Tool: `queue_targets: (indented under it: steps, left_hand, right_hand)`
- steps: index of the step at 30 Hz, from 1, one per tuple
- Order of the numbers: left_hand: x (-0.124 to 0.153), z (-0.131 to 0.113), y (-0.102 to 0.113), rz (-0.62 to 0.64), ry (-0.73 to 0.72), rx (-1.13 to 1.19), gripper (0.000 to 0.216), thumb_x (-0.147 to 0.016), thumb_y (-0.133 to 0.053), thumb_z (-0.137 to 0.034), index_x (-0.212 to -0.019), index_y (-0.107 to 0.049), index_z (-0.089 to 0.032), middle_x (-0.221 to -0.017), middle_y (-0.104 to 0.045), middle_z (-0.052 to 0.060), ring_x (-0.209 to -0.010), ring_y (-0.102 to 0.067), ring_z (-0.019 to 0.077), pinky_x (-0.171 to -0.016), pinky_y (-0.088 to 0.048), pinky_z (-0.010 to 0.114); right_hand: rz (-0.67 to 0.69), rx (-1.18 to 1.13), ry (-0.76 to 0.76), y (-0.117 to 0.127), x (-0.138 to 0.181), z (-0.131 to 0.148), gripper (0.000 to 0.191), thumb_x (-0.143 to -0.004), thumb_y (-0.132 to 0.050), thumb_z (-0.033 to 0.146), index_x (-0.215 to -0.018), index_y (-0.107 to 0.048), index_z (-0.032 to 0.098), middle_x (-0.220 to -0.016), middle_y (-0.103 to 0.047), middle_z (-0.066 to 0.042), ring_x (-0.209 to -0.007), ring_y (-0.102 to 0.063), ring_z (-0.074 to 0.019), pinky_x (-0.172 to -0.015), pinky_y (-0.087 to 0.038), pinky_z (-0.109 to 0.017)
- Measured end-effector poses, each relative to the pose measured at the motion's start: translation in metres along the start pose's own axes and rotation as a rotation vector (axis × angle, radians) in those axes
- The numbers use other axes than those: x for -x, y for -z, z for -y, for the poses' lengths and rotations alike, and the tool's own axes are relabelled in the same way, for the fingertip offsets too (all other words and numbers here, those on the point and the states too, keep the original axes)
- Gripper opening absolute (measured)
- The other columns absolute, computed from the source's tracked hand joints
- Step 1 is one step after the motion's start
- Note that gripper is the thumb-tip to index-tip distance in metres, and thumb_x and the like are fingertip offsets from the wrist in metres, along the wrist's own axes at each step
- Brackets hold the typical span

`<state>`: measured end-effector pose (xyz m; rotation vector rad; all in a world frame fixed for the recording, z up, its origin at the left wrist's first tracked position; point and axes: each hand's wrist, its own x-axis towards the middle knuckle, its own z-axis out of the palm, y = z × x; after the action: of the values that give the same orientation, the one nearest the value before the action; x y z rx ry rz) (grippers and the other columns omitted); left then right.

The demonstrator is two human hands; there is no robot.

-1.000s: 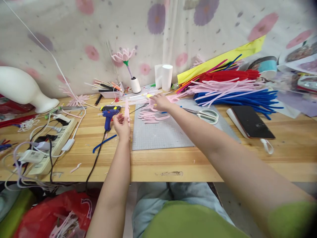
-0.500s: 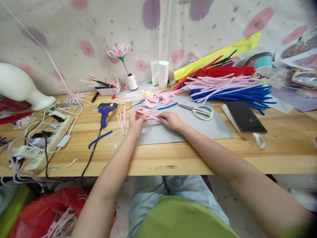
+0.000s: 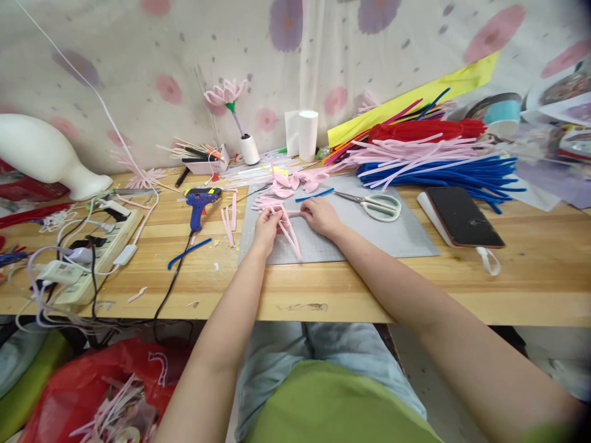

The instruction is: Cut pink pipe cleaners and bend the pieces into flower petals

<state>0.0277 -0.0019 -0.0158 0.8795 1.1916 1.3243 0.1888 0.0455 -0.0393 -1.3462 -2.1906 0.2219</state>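
Pink pipe cleaners (image 3: 292, 238) are pinched in my left hand (image 3: 268, 229), their free ends hanging toward me over the grey cutting mat (image 3: 369, 240). My right hand (image 3: 319, 216) has its fingers closed on the end of a pink strip that runs across from the left hand. More pink pieces (image 3: 265, 203) lie on the mat just beyond my left hand. Past them rest looped pink petals (image 3: 286, 183). A short blue pipe cleaner (image 3: 314, 195) and scissors with pale handles (image 3: 381, 208) lie beyond and right of my right hand.
To the left are a blue glue gun (image 3: 198, 206) and a power strip (image 3: 104, 258) with tangled cords. Bundles of blue pipe cleaners (image 3: 443, 175) and red ones (image 3: 427, 130) lie back right, near a phone (image 3: 464, 216). A pink flower (image 3: 226, 93) stands in a white holder.
The pink pipe cleaners at my left hand now hang down toward me instead of lying across between the hands. Both hands have shifted slightly right in view.
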Motion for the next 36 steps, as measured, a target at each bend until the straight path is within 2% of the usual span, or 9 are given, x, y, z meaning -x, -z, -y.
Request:
queue_targets:
  steps: [4, 9, 14, 19, 23, 28, 31, 36]
  left_hand:
    - [0.004, 0.000, 0.008, -0.018, -0.006, 0.007, 0.025, -0.070, -0.063, -0.030, -0.089, -0.052, -0.018, -0.076, -0.064, -0.001, -0.048, -0.057, 0.0069, -0.040, -0.038, 0.017]
    - [0.003, 0.001, 0.010, -0.030, -0.046, 0.045, 0.029, -0.071, -0.064, -0.039, -0.086, -0.052, -0.018, -0.074, -0.061, -0.002, -0.048, -0.053, 0.0049, -0.042, -0.040, 0.016]
    - [0.002, 0.007, 0.002, 0.000, -0.158, -0.131, 0.034, -0.061, -0.074, -0.030, -0.084, -0.051, -0.018, -0.084, -0.061, -0.001, -0.053, -0.052, 0.0050, -0.044, -0.041, 0.017]
    - [-0.003, 0.018, -0.004, 0.059, -0.161, -0.261, 0.030, -0.061, -0.073, -0.024, -0.082, -0.053, -0.018, -0.072, -0.058, -0.003, -0.049, -0.048, 0.0057, -0.042, -0.036, 0.017]
    - [-0.007, 0.024, -0.002, 0.064, -0.231, -0.322, 0.030, -0.058, -0.075, -0.023, -0.080, -0.055, -0.018, -0.079, -0.061, -0.002, -0.051, -0.049, 0.0051, -0.046, -0.038, 0.017]
    - [-0.008, 0.024, -0.002, 0.083, -0.194, -0.257, 0.027, -0.062, -0.072, -0.023, -0.082, -0.054, -0.018, -0.070, -0.061, -0.002, -0.048, -0.052, 0.0065, -0.048, -0.043, 0.020]
    - [-0.006, 0.021, -0.003, 0.032, -0.142, -0.217, 0.028, -0.063, -0.071, -0.022, -0.085, -0.053, -0.018, -0.068, -0.061, -0.002, -0.045, -0.052, 0.0072, -0.045, -0.041, 0.020]
    - [-0.005, 0.022, -0.001, 0.056, -0.164, -0.263, 0.027, -0.063, -0.071, -0.021, -0.084, -0.053, -0.018, -0.066, -0.061, -0.003, -0.039, -0.048, 0.0059, -0.041, -0.037, 0.019]
  right_hand:
    - [-0.034, -0.328, -0.134, 0.003, 0.005, 0.004, 0.009, -0.076, -0.050, 0.018, -0.082, -0.056, 0.018, -0.081, -0.062, -0.004, -0.072, -0.054, -0.0167, -0.069, -0.042, -0.030]
    - [0.045, -0.775, -0.227, 0.010, 0.011, 0.009, 0.010, -0.067, -0.056, 0.024, -0.074, -0.051, 0.019, -0.059, -0.050, 0.004, -0.051, -0.043, -0.0094, -0.050, -0.034, -0.022]
    - [0.097, -1.065, -0.265, 0.014, 0.010, 0.020, 0.019, -0.064, -0.061, 0.032, -0.075, -0.051, 0.019, -0.054, -0.047, 0.006, -0.046, -0.039, -0.0068, -0.043, -0.030, -0.020]
    - [0.085, -1.141, -0.281, 0.010, 0.009, 0.026, 0.019, -0.060, -0.062, 0.030, -0.073, -0.053, 0.019, -0.064, -0.053, 0.004, -0.054, -0.047, -0.0072, -0.046, -0.038, -0.019]
    - [0.094, -1.151, -0.283, 0.007, 0.008, 0.028, 0.017, -0.061, -0.061, 0.027, -0.073, -0.052, 0.019, -0.066, -0.057, 0.003, -0.059, -0.052, -0.0087, -0.047, -0.041, -0.019]
    - [0.006, -1.078, -0.245, 0.002, 0.005, 0.028, 0.021, -0.062, -0.062, 0.025, -0.075, -0.046, 0.020, -0.066, -0.055, 0.004, -0.056, -0.051, -0.0087, -0.047, -0.042, -0.020]
    - [-0.038, -1.054, -0.258, 0.001, 0.003, 0.026, 0.021, -0.066, -0.057, 0.024, -0.082, -0.044, 0.022, -0.061, -0.053, 0.006, -0.049, -0.047, -0.0076, -0.045, -0.041, -0.021]
    - [0.029, -1.077, -0.220, 0.003, 0.005, 0.025, 0.036, -0.068, -0.055, 0.024, -0.103, -0.046, 0.024, -0.059, -0.047, 0.009, -0.047, -0.048, -0.0086, -0.045, -0.042, -0.022]
